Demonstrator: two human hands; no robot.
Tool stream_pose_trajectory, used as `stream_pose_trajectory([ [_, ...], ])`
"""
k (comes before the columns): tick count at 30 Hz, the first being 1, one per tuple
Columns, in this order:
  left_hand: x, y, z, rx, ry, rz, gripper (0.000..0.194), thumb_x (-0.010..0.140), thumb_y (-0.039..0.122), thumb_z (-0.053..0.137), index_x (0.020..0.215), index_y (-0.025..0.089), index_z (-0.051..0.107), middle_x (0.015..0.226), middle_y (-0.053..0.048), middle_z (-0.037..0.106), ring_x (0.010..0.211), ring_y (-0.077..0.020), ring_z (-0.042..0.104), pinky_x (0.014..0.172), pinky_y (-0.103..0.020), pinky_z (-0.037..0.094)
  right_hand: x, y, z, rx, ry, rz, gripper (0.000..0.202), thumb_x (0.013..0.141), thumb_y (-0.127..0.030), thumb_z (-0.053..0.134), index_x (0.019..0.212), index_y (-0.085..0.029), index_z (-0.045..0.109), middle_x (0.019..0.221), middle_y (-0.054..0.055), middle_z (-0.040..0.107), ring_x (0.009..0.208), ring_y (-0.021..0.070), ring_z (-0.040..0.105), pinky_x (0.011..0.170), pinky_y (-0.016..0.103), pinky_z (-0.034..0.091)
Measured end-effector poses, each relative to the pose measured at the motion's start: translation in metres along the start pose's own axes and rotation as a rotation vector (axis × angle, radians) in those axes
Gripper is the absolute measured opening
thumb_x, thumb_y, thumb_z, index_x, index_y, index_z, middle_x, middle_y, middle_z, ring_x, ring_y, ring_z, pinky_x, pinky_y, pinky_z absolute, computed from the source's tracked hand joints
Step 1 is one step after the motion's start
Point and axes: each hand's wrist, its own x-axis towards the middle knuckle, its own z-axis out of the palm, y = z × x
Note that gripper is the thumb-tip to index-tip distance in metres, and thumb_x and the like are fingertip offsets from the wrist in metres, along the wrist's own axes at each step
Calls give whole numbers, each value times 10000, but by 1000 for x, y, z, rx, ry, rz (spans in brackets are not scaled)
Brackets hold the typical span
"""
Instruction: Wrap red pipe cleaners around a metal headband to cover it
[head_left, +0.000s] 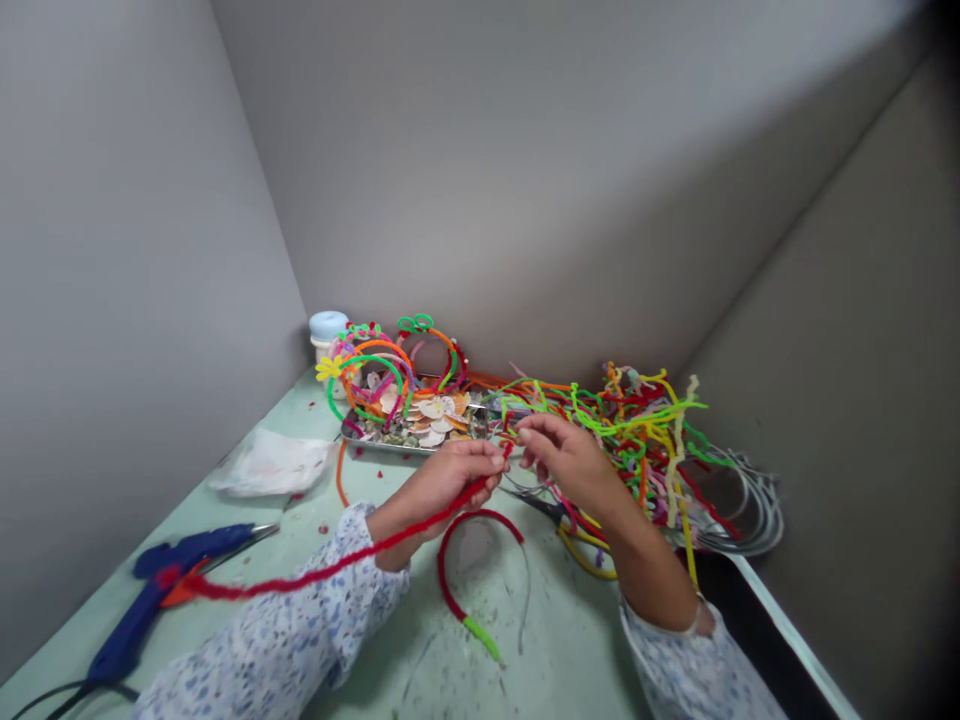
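Note:
A long red pipe cleaner [330,571] runs from the lower left up to my left hand [454,483], whose fingers and thumb pinch it near its bent end. Close beside that end is my right hand [566,458], thumb and index finger curved near each other; whether they touch the red end is too small to tell. Below the hands, a curved band [448,567] lies on the table, wrapped in red with a green section at its lower end and a bare grey wire at the other.
A tray [397,446] holds shells, stones and colourful headbands. A blue glue gun [127,620] lies at left near a white plastic bag [274,464]. Scissors [551,508], a tangled pipe cleaner pile [645,420] and coiled grey wire [765,510] are at right.

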Motion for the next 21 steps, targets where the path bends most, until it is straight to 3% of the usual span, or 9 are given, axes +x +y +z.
stream_pose_trajectory([
  [2, -1, 0, 3, 123, 61, 33, 77, 752, 185, 571, 711, 152, 515, 535, 51, 447, 423, -38, 348, 422, -185, 231, 1, 3, -2, 193, -93, 173, 309, 864, -463, 486, 849, -174, 594, 719, 11, 597, 534, 109, 527, 457, 235, 361],
  [4, -1, 0, 4, 231, 120, 57, 78, 744, 200, 572, 706, 155, 522, 524, 56, 444, 428, -40, 332, 430, -188, 225, 1, 5, -3, 332, -177, 253, 352, 843, -500, 518, 787, -161, 592, 715, 9, 591, 517, 89, 509, 452, 223, 335],
  [11, 2, -5, 4, 375, 175, 79, 80, 739, 233, 559, 712, 162, 533, 525, 57, 442, 442, -56, 327, 444, -194, 220, -3, 4, -1, 437, -301, 300, 269, 760, -418, 663, 735, -165, 574, 570, -45, 515, 477, 68, 450, 422, 196, 252],
  [15, 3, -7, 3, 348, 171, 102, 79, 735, 227, 567, 710, 160, 534, 548, 51, 448, 459, -57, 333, 453, -197, 230, -2, 6, 3, 440, -242, 233, 198, 744, -340, 677, 745, -172, 572, 580, -51, 501, 486, 70, 415, 449, 204, 262],
  [21, 3, -6, 4, 235, 148, 107, 91, 748, 222, 566, 709, 165, 507, 533, 55, 443, 442, -58, 335, 445, -207, 239, 2, 7, 12, 357, -82, 38, 165, 775, -340, 641, 771, -196, 560, 566, -69, 439, 472, 75, 343, 443, 217, 241],
])
